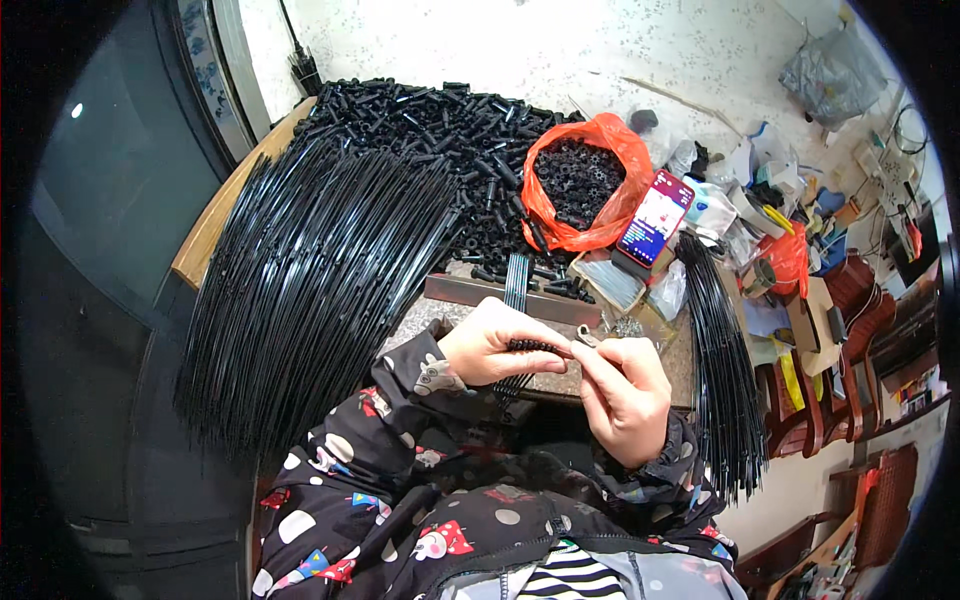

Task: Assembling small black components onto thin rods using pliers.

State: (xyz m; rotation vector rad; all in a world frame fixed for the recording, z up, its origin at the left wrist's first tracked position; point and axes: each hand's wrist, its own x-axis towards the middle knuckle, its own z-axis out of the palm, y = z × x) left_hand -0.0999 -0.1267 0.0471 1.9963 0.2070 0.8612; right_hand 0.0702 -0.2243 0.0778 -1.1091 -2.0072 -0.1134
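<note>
My left hand (503,343) is closed around a row of small black ridged pieces (533,346), which shows between its thumb and fingers. Close against its fingertips is my right hand (630,400), its thumb and fingers pinched together. What that pinch holds is too small to make out. A small pale curved bit (586,335) shows at the right fingertips. Several thin dark rods (516,283) lie side by side just beyond my left hand, across a dark bar (455,293), and their near ends show below that hand.
A large sheaf of long black rods (310,290) lies left, a smaller bundle (715,370) right. Behind are a heap of black tubular parts (400,120), an orange-red plastic bag (635,150) of small black pieces, a lit phone (656,220) and an open box (612,282).
</note>
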